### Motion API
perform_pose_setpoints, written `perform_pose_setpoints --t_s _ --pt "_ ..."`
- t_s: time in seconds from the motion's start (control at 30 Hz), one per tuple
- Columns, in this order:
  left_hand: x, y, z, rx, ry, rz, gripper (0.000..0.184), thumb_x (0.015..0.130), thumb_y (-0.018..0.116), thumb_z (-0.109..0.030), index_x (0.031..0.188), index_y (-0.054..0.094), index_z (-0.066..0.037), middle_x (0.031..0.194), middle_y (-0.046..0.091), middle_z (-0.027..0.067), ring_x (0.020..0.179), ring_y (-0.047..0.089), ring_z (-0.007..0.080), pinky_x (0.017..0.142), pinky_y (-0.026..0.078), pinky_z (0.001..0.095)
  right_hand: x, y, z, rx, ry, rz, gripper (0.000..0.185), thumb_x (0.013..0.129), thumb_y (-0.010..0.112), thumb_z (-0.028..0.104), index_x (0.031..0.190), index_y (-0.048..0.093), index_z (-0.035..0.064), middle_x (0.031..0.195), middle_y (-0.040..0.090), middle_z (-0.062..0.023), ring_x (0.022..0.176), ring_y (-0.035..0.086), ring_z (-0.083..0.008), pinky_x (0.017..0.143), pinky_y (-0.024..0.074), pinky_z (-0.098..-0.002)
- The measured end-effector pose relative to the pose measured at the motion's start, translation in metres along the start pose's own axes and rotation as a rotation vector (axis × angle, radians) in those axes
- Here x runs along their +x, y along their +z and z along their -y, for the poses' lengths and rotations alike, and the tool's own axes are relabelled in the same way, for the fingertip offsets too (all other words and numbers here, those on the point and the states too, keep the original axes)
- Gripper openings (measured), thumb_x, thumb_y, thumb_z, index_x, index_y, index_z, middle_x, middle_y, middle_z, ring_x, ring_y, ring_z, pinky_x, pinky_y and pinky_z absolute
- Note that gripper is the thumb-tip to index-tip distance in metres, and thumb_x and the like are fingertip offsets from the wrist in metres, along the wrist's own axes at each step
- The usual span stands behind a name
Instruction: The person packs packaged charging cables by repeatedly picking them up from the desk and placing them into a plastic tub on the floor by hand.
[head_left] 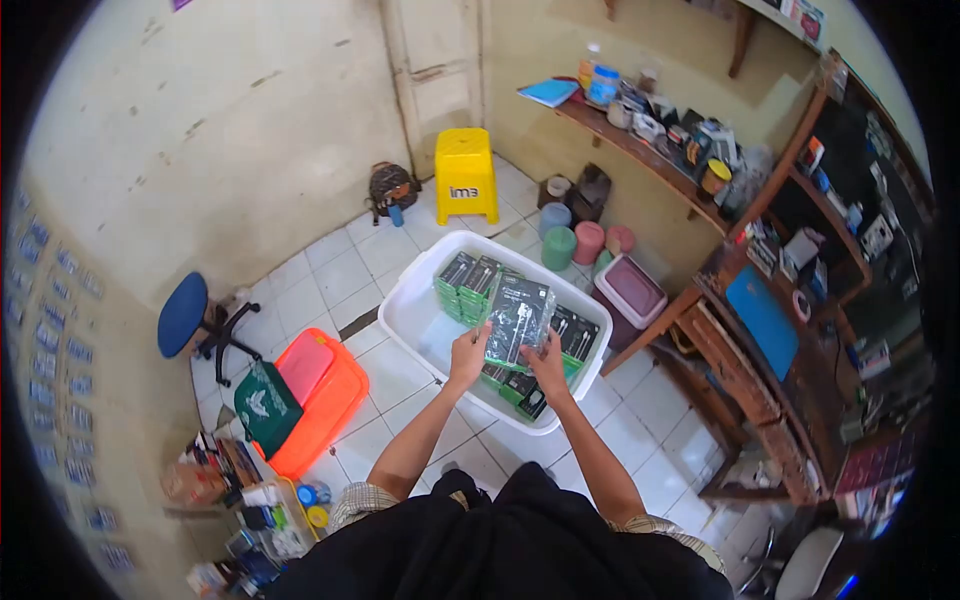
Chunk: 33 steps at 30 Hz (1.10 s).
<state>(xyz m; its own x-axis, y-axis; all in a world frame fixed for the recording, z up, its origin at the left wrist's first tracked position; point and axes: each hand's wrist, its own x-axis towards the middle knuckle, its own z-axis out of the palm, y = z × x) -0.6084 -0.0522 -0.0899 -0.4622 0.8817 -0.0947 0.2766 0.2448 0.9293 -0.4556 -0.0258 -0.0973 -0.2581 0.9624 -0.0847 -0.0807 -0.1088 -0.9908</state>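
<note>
Between my two hands is a plastic-wrapped black box (pixel 517 318), with pale print on its face. My left hand (pixel 470 354) grips its lower left edge, and my right hand (pixel 545 362) grips its lower right corner. Beneath it stands a large white plastic tub (pixel 408 318) on the floor. Stacks of black and green boxes (pixel 468 283) sit in the tub's far left part. More such boxes (pixel 574 338) lie at its right side and near the front, partly hidden by the held box and my hands.
A yellow stool (pixel 464 175) stands behind the tub, beside a backpack (pixel 393 190). To the left are an orange container lid or tub (pixel 335 400) and a blue swivel chair (pixel 183 314). A wooden desk (pixel 745 370) and a cluttered wall shelf (pixel 640 150) are at right.
</note>
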Motion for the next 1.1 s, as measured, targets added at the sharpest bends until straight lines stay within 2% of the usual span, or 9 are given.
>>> perform_pose_setpoints --t_s 0.1,0.17,0.37,0.47,0.67,0.77,0.9,0.97,1.1 --pt "0.012 -0.004 0.005 0.013 -0.038 0.07 0.049 0.079 0.044 -0.043 0.067 0.054 0.003 0.058 0.052 0.0147 0.056 0.048 0.0179 0.058 0.038 0.031 0.004 0.013 -0.028 -0.009 -0.091 -0.022 0.067 0.072 0.057 0.005 0.123 0.012 0.0037 0.103 0.045 -0.0131 0.09 0.047 -0.0169 0.077 0.0394 -0.0269" --pt "0.023 0.0 0.02 -0.036 -0.02 0.086 0.05 0.079 0.044 -0.043 0.063 0.053 0.003 0.055 0.051 0.0139 0.055 0.047 0.0181 0.058 0.038 0.0308 0.006 0.014 -0.032 -0.06 0.068 -0.065 0.068 0.072 0.057 0.005 0.123 0.013 0.0034 0.099 0.045 -0.0121 0.088 0.047 -0.0165 0.074 0.0401 -0.0266" --pt "0.072 0.009 0.074 -0.191 0.015 0.201 0.039 0.079 0.047 -0.036 0.093 0.05 0.0 0.071 0.051 0.0096 0.068 0.05 0.0174 0.064 0.04 0.0278 0.035 0.018 -0.057 -0.129 0.094 -0.221 0.067 0.071 0.057 0.003 0.123 0.015 0.0032 0.087 0.045 -0.0087 0.077 0.047 -0.0153 0.064 0.0415 -0.0267" --pt "0.098 -0.009 0.097 -0.124 0.063 0.363 0.05 0.077 0.052 -0.033 0.111 0.037 0.001 0.099 0.044 0.0153 0.087 0.046 0.0193 0.075 0.038 0.029 0.05 0.027 -0.076 0.054 0.142 -0.224 0.067 0.07 0.058 0.003 0.122 0.016 0.0047 0.095 0.048 -0.0105 0.082 0.049 -0.0162 0.066 0.0424 -0.0262" --pt "0.158 0.002 0.128 -0.158 0.075 0.417 0.068 0.076 0.053 -0.032 0.124 0.016 -0.001 0.11 0.038 0.0175 0.097 0.041 0.0241 0.082 0.036 0.0327 0.081 0.039 -0.099 0.007 0.267 -0.223 0.067 0.07 0.057 0.001 0.122 0.016 0.0047 0.102 0.046 -0.0121 0.091 0.047 -0.0167 0.076 0.0399 -0.0271" --pt "0.16 0.025 0.135 -0.265 -0.085 0.536 0.072 0.077 0.054 -0.03 0.126 0.01 -0.001 0.113 0.037 0.0181 0.1 0.041 0.0233 0.084 0.034 0.0324 0.088 0.037 -0.14 -0.057 0.259 -0.235 0.066 0.07 0.057 0.001 0.122 0.017 0.0046 0.102 0.046 -0.0115 0.091 0.047 -0.0167 0.076 0.0397 -0.0266" --pt "0.157 0.043 0.158 -0.253 -0.183 0.726 0.071 0.077 0.054 -0.026 0.125 0.009 0.001 0.114 0.038 0.0181 0.101 0.041 0.0226 0.085 0.033 0.0308 0.086 0.04 -0.187 -0.083 0.248 -0.343 0.055 0.07 0.057 0.0 0.117 0.027 0.003 0.1 0.048 -0.0075 0.088 0.048 -0.0148 0.075 0.0397 -0.0265" --pt "0.155 0.053 0.198 -0.222 -0.026 0.749 0.066 0.076 0.053 -0.02 0.124 0.013 0.002 0.115 0.038 0.0189 0.102 0.041 0.0234 0.086 0.032 0.0299 0.084 0.044 -0.194 -0.09 0.364 -0.403 0.049 0.07 0.058 0.005 0.112 0.033 0.0012 0.095 0.051 -0.0075 0.087 0.049 -0.0154 0.074 0.0394 -0.0273" --pt "0.164 0.077 0.28 -0.147 -0.047 0.797 0.063 0.074 0.054 -0.015 0.122 0.018 0.003 0.112 0.039 0.0205 0.102 0.041 0.0279 0.087 0.03 0.0326 0.086 0.048 -0.269 -0.373 0.441 -0.475 0.048 0.069 0.06 0.018 0.107 0.037 -0.0006 0.085 0.053 -0.0137 0.083 0.052 -0.0228 0.07 0.0396 -0.0307"
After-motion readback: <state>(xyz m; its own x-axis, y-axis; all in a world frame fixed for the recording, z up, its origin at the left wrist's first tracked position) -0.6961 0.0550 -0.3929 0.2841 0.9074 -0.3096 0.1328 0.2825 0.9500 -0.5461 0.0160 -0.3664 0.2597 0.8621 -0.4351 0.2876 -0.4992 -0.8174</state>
